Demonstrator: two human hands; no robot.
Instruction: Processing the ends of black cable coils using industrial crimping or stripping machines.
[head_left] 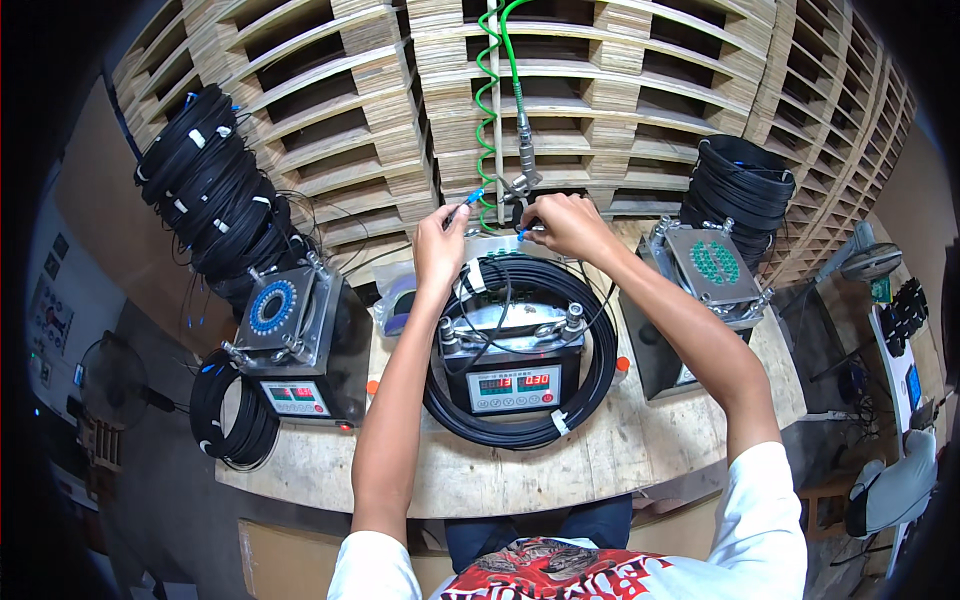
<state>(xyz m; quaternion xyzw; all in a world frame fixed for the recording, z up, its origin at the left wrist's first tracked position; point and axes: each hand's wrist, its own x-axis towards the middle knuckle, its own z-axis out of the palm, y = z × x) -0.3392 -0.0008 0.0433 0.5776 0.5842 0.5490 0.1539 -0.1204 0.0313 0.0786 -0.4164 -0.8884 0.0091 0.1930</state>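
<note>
Both my arms reach over the middle machine (515, 385), a box with a red digital display and a metal top with corner posts. Around it lies a large coil of black cable (603, 370) with white ties. My left hand (438, 245) is closed in a pinch on a cable connector (470, 199) with a blue tip, beside a green coiled air hose (487, 110). To its right, my right hand (570, 228) is closed with fingertips pressed together at a small blue cable connector (523, 235). A metal hose fitting (524, 165) hangs just behind that hand.
At left stands a machine with a ring of blue pieces (272, 306); at right, one with green pieces (714, 263). Cable coils are stacked at the back left (215, 190) and back right (738, 185). Wooden pallets (620, 60) rise behind the table (640, 440). A person (897, 485) sits far right.
</note>
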